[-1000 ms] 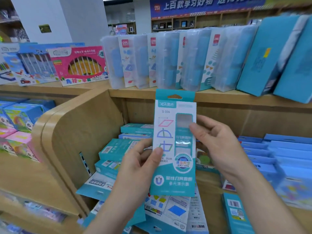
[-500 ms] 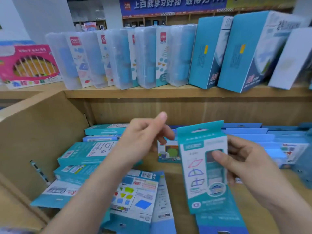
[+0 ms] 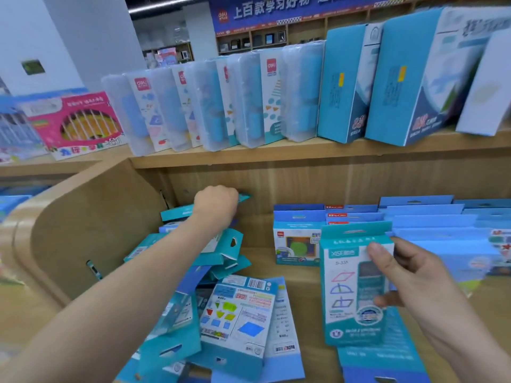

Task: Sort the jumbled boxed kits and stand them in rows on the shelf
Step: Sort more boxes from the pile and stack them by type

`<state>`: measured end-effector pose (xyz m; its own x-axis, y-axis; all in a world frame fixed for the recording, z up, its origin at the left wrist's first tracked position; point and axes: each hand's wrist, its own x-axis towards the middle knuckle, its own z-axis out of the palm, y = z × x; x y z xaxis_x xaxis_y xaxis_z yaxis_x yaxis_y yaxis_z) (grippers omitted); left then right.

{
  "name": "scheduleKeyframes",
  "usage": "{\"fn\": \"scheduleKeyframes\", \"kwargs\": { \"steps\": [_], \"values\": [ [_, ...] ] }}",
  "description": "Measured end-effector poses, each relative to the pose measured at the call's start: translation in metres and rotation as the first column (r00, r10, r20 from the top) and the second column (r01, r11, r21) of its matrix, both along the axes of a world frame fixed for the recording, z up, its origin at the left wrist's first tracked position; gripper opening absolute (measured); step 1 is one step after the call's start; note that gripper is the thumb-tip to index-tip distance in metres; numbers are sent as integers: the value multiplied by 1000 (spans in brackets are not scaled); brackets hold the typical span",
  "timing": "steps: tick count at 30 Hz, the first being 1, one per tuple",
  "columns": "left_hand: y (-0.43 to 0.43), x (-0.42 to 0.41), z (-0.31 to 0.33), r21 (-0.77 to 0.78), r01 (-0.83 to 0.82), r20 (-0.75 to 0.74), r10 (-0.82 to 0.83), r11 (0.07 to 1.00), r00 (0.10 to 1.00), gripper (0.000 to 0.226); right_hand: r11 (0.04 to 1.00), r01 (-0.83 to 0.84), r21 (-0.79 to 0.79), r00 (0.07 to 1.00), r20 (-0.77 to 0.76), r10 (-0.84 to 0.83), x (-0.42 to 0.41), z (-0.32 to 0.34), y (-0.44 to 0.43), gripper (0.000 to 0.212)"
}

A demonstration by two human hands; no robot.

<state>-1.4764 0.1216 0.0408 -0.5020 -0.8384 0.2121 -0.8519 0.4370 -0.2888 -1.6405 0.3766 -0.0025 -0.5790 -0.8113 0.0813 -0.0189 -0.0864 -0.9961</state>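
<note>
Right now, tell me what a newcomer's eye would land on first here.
First, the teal kit held upright in the right hand, front and right of centre. Next, the jumbled heap of teal boxes lying on the lower shelf at left, where the left hand grips one box at the back. Above, a row of clear cases stands on the upper shelf.
</note>
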Motion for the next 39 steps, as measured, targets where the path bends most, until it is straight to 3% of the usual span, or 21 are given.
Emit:
{"fn": "scheduleKeyframes", "kwargs": {
  "steps": [3,6,7,9,11,12,14,22,27,32,39],
  "values": [
    [16,26,14,-177,148,-130,-172,973,977,27,1000,-11,17,1000,8,10,3,-1,-4,32],
    [51,56,31,-296,308,-441,-415,904,796,33,999,-27,31,1000,6,27,9,1,-10,33],
    [66,64,37,-306,322,-577,-443,896,686,32,999,-30,34,1000,4,29,11,2,-12,34],
    [94,71,51,-273,325,-841,-389,905,376,28,999,-32,37,999,-4,32,14,7,-15,33],
    [109,73,59,-173,370,-980,-196,913,25,30,999,-31,31,999,-14,31,16,11,-17,33],
    [113,72,61,-124,413,-990,-86,902,-110,34,999,-28,31,999,-20,29,17,13,-18,34],
    [118,70,60,-64,467,-973,50,882,-227,44,999,-10,42,1000,-29,11,17,16,-18,40],
    [137,45,46,-17,559,-982,93,829,-167,36,992,121,45,991,-57,-118,-1,19,5,51],
    [152,8,34,-19,686,-992,70,728,-102,32,966,253,49,967,-17,-253,-20,16,34,49],
    [177,-37,17,-5,809,-997,57,588,-47,26,933,356,58,935,-27,-355,-49,8,67,62],
    [218,-110,6,-7,874,-997,67,487,-45,26,888,454,77,890,-6,-455,-111,4,121,52]
  ]
}}
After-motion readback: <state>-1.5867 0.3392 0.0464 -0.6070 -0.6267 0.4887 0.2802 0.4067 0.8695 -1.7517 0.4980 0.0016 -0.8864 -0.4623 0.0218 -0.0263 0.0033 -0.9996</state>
